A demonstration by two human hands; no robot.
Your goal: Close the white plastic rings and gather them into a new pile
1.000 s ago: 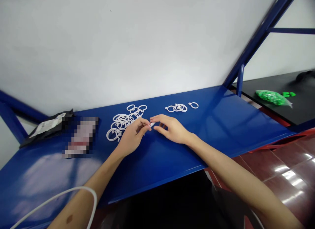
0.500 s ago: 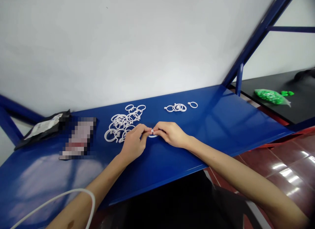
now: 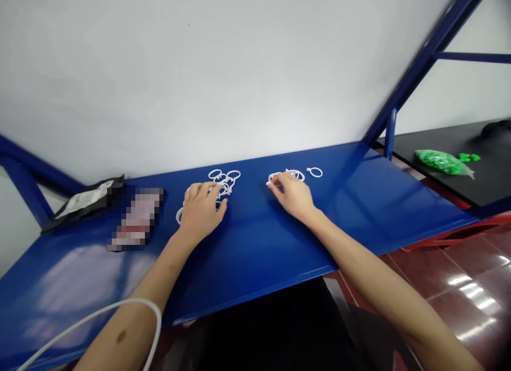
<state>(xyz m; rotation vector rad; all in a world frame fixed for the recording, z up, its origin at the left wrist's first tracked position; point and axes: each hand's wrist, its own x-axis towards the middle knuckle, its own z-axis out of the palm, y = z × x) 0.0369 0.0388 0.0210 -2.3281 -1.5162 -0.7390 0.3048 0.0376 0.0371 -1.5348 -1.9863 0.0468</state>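
Observation:
My left hand (image 3: 202, 210) lies over the left pile of white plastic rings (image 3: 228, 189), its fingers spread and thumb apart. It covers much of the pile, so whether a fingertip touches a ring is unclear. At the smaller right group of rings (image 3: 298, 173), my right hand (image 3: 294, 195) pinches a white ring (image 3: 269, 183) by its small knob between thumb and finger. Most of that ring is hidden behind the hand. One separate ring with a knob (image 3: 308, 170) rests on the blue table (image 3: 255, 243) to the right of the group.
A black plastic parcel with a white label (image 3: 85, 200) and a pixelated flat item (image 3: 138, 219) lie on the left. A white cable (image 3: 120, 303) loops over my left forearm. On a black table at right sits a clear bag of green pieces (image 3: 441, 162). Blue frame bars (image 3: 419, 73) slant behind.
Both hands have parted from the middle, where they pinched one ring together. My left hand moved left onto the pile and opened; the right carried the ring to the right group.

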